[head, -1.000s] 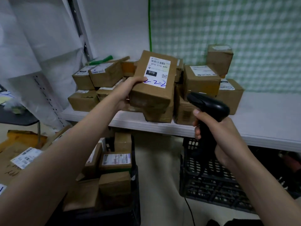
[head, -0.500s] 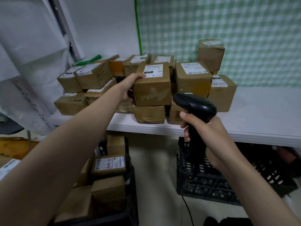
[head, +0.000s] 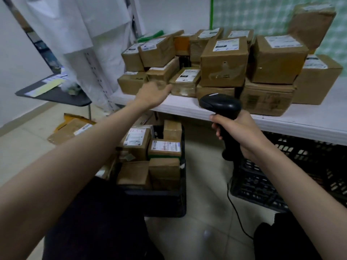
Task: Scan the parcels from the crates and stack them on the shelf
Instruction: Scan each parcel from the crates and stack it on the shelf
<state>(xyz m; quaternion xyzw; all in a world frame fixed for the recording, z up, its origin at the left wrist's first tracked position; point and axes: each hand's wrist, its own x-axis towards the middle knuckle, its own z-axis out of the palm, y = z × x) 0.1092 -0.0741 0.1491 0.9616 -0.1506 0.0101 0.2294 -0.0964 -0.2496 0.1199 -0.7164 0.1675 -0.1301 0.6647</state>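
Note:
A brown labelled parcel [head: 224,61] rests on top of the stack of cardboard parcels on the white shelf [head: 187,107]. My left hand [head: 152,93] hovers empty, fingers apart, in front of the shelf's left parcels, a little left of and below that parcel. My right hand [head: 238,132] grips a black barcode scanner [head: 221,106] in front of the shelf edge. Below, a black crate [head: 165,199] on the floor holds several more labelled parcels [head: 165,147].
A second black crate [head: 293,166] stands under the shelf at the right. The scanner's cable [head: 236,214] trails over the tiled floor. A dark small table [head: 52,92] with papers is at the left, with flat cardboard [head: 69,128] on the floor beside it.
My left hand set the labelled parcel on the stack, let go and drew back left and down. The view turned left and closer. The right hand still holds the scanner.

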